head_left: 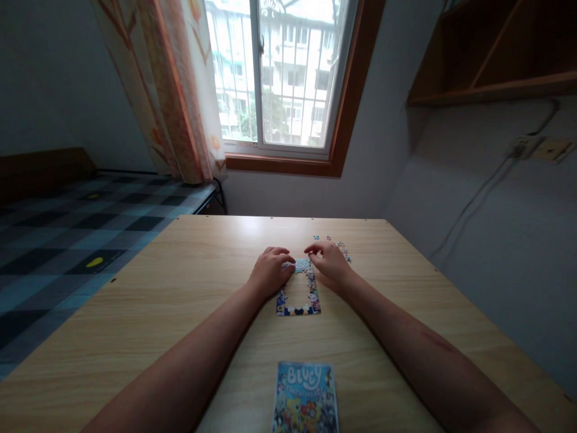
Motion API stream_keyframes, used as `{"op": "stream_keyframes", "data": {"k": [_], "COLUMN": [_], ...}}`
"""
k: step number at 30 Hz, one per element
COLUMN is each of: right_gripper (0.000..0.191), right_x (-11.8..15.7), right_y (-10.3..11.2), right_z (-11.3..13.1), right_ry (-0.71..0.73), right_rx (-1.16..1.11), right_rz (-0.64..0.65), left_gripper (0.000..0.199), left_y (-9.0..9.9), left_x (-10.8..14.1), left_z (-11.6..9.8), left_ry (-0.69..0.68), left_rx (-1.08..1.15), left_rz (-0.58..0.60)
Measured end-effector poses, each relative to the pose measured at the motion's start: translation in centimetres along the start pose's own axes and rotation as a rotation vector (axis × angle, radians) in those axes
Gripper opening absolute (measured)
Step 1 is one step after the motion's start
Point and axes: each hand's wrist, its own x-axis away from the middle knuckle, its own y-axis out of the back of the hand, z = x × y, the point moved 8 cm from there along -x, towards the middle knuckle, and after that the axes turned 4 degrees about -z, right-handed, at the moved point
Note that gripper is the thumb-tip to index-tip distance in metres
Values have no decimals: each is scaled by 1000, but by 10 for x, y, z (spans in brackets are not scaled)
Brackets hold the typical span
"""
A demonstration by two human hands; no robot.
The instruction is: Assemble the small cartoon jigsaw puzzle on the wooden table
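Note:
A jigsaw puzzle [298, 311] lies on the table with its border joined and bare wood inside the ring. My left hand [271, 270] rests over its upper left side, thumb and fingers apart, fingertips at the top edge. Just beyond the upper right corner is my right hand [331, 262], with thumb and index finger brought close in a pinch. Whatever may be between those fingertips is too small to make out. Loose puzzle pieces [343, 248] are scattered beside and behind my right hand, partly hidden by it.
A blue Bluey puzzle box [305, 397] lies near me on the wooden table [180, 313]. To the left is a bed with a checked cover [112, 222]. A curtained window [293, 78] is ahead; a wooden shelf [496, 87] hangs on the right wall.

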Motion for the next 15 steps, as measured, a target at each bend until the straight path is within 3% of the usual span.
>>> {"op": "stream_keyframes", "data": {"k": [5, 10, 15], "right_gripper": [24, 45, 50], "right_x": [0, 8, 12], "right_y": [5, -10, -17], "right_z": [-2, -4, -3], "right_ry": [61, 37, 29], "right_rx": [94, 164, 163], "right_rz": [-65, 21, 88], "left_gripper": [17, 20, 17], "left_y": [-1, -4, -6], "left_x": [0, 1, 1], "left_z": [-6, -11, -10], "left_ry": [-57, -105, -106], "left_rx": [-2, -28, -31], "left_rz": [15, 51, 71]}}
